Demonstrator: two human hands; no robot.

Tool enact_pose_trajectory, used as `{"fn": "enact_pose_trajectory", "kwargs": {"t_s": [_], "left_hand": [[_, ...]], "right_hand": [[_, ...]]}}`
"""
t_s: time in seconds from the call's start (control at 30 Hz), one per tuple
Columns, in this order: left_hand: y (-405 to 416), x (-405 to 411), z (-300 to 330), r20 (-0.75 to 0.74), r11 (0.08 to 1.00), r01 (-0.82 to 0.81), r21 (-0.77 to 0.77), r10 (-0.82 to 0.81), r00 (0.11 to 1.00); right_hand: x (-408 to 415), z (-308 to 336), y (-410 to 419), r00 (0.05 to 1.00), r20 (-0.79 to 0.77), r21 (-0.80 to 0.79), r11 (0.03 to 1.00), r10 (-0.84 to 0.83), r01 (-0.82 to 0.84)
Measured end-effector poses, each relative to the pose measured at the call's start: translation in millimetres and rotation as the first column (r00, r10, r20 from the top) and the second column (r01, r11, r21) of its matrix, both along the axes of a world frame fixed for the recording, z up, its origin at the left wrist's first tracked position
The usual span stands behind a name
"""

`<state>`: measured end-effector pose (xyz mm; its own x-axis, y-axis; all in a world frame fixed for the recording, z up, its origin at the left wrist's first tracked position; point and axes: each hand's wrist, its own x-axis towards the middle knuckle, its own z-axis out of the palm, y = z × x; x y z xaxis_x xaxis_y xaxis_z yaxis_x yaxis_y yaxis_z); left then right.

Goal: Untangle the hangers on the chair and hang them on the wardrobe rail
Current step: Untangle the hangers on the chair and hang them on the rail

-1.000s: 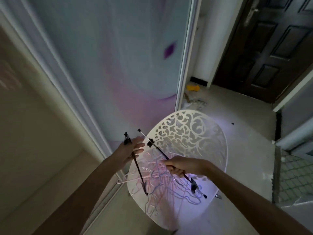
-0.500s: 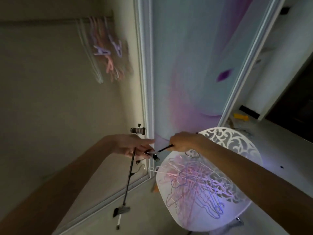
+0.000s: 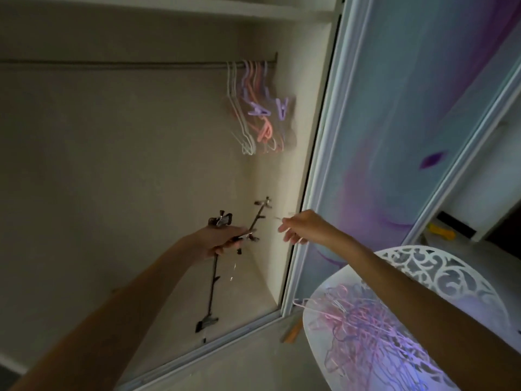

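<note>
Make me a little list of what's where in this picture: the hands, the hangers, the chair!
left hand: holds dark clip hangers, one dangling down
right hand: fingers loosely spread, nothing clearly gripped
wardrobe rail: pastel hangers bunched at its right end
white chair: bottom right
tangled hangers: pink and purple pile on the chair seat
sliding door: right of the open wardrobe

Two bare forearms, no sleeves.
Left hand (image 3: 222,241) and right hand (image 3: 303,227): no rings, watch or gloves visible.
</note>
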<state>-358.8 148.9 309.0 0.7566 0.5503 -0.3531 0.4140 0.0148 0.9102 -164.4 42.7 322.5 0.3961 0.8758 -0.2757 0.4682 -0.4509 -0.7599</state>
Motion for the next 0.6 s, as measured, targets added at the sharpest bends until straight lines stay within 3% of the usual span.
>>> {"fn": "enact_pose_trajectory", "kwargs": {"t_s": [0.07, 0.17, 0.27, 0.47, 0.6], "left_hand": [[16, -18, -1, 0.058, 1.000, -0.028, 0.011, 0.027, 0.998], [40, -38, 0, 0.055, 0.993, -0.106, 0.049, 0.103, 0.993], [61, -60, 3, 0.029, 0.992, -0.053, 0.112, 0.050, 0.998], [99, -70, 5, 0.037, 0.991, 0.013, 0.131, -0.018, 0.999], [127, -61, 15, 0.118, 0.992, -0.125, -0.033, 0.128, 0.985]], "right_hand": [[-27, -2, 22, 0.966, -0.256, -0.113, 0.994, -0.017, -0.013], [-64, 2, 53, 0.925, -0.371, -0.084, 0.995, -0.079, 0.052], [-100, 8, 90, 0.868, -0.475, -0.047, 0.989, -0.146, 0.141], [-119, 23, 132, 0.874, -0.441, 0.104, 0.956, -0.204, 0.276], [-102, 37, 156, 0.937, -0.266, 0.227, 0.930, -0.227, 0.290]]}}
